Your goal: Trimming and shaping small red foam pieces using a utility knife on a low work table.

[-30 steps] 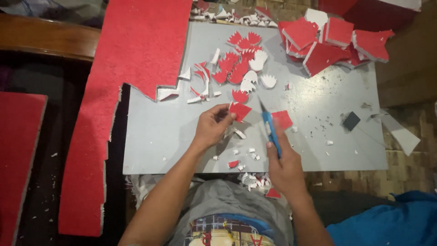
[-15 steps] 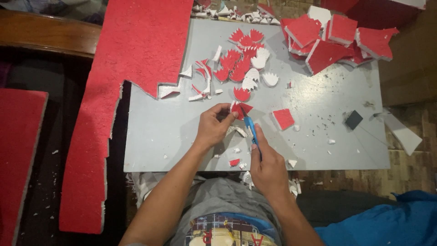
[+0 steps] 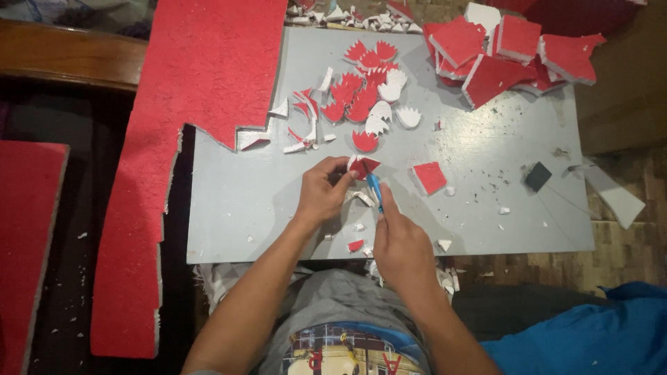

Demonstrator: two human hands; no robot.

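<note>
Head view: near the middle of the grey table [image 3: 236,208], toward its front edge, the left hand [image 3: 322,194] pinches a small red foam piece [image 3: 364,166] between its fingertips. The right hand [image 3: 399,243], just beside it, is closed around blue-handled scissors [image 3: 375,189] whose tip meets that piece. Finished red and white leaf-shaped cutouts [image 3: 365,97] lie toward the back edge, square foam blocks [image 3: 500,52] at the back right corner.

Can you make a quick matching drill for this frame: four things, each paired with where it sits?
1. blue-handled scissors
2. small dark square block
3. stack of red foam squares
4. long red foam sheet

a. table's far right corner
b. hanging over the table's left edge
c. in the right hand
d. alone near the table's right edge

Pairs: 1-c, 2-d, 3-a, 4-b
</note>
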